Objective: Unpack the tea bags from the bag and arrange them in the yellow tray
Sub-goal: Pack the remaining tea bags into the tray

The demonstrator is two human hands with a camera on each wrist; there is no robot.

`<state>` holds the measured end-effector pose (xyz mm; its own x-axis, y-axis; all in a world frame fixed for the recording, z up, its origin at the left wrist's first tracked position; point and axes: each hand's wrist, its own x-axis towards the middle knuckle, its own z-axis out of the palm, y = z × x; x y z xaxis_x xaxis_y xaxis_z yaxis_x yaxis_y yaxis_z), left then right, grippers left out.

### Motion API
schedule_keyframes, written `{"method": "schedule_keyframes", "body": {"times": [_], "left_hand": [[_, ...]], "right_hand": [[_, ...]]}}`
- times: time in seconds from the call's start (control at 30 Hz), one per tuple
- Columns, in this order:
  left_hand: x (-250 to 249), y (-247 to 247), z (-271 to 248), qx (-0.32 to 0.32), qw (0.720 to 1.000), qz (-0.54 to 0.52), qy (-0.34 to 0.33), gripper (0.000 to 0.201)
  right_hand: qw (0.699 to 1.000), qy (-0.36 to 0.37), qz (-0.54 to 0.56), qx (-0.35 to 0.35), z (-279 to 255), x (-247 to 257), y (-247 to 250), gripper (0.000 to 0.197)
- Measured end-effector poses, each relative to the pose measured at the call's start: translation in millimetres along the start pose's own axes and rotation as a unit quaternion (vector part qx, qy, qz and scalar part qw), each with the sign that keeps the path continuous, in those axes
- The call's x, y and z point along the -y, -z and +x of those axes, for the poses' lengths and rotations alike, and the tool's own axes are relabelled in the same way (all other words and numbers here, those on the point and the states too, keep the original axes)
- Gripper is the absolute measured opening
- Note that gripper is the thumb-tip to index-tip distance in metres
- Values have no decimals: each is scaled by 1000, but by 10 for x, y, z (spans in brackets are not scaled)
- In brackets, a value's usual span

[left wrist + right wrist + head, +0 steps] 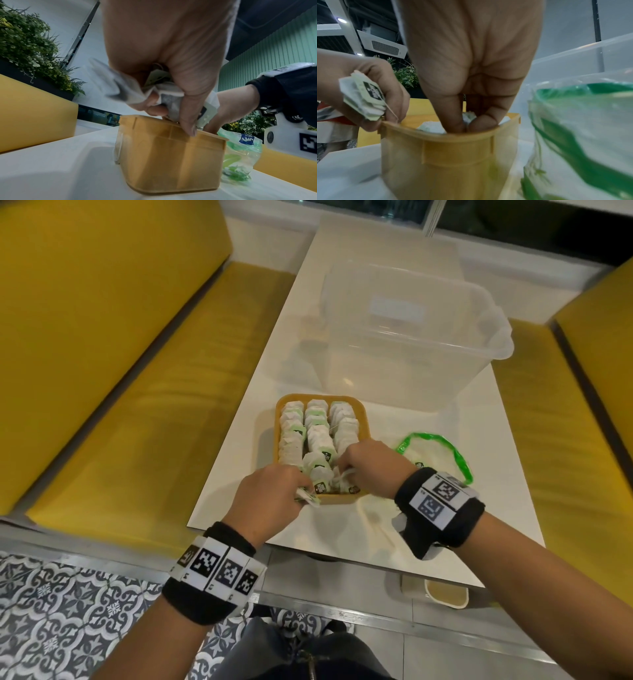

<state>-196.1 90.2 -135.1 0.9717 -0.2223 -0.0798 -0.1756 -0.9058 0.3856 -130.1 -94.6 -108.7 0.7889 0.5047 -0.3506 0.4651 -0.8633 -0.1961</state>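
The yellow tray point(363, 419) stands on the white table, filled with three rows of white tea bags point(318, 433) with green tags. My left hand point(301, 491) hovers at the tray's near left corner and grips a small bundle of tea bags point(169, 98), also seen as a bundle point(363, 97) in the right wrist view. My right hand point(467, 125) reaches into the near right end of the tray point(453, 155), thumb and forefinger pinching a tea bag point(344, 478) among the others. The clear bag with green trim point(442, 453) lies just right of the tray.
A large clear plastic tub point(404, 337) stands right behind the tray. Yellow benches point(137, 405) flank the narrow table point(462, 535) on both sides. A small cup point(445, 595) stands on the floor under the table's near edge.
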Motion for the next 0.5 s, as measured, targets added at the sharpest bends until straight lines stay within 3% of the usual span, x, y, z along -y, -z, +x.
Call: {"method": "schedule_keyframes", "body": {"times": [0.13, 0.3, 0.5], "left_hand": [[1, 32, 0, -9, 997, -78, 18, 25], [57, 162, 48, -94, 959, -260, 67, 12], [154, 285, 126, -173, 935, -293, 95, 4]], "right_hand": [[998, -9, 46, -30, 21, -19, 66, 23], [990, -17, 110, -81, -15, -96, 200, 20], [984, 12, 125, -123, -83, -13, 329, 20]]}}
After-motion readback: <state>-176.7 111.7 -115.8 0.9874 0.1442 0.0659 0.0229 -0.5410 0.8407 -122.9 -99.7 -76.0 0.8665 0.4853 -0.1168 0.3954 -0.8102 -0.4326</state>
